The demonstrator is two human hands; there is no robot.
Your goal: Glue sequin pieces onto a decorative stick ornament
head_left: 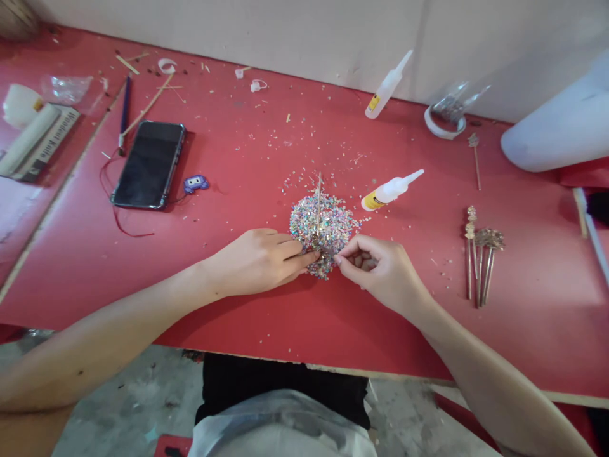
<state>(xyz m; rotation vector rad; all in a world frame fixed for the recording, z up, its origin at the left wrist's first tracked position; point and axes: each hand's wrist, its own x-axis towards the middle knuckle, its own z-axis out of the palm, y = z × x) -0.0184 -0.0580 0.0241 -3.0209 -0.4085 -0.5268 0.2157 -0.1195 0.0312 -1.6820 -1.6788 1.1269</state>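
A heap of small multicoloured chips [304, 219] lies on the red table in front of me. Across it rests a thin hair stick [318, 206], its shaft pointing away from me. My left hand [271, 257] comes in from the left, its fingers closed at the stick's near, ornamented end, which they partly cover. At the heap's right edge, my right hand [375, 263] is pinched, thumb against forefinger; whatever is between the tips is too small to name. Just beyond this hand stands a glue bottle [383, 193] with a yellow label and a long nozzle.
Several finished hair sticks [483, 260] lie to the right. A second glue bottle [383, 92] and a tape roll [445, 124] holding small bags are near the wall. Leftward are a phone [150, 165], a purple charm [196, 184], a blue pen [125, 111] and a knife box [40, 143].
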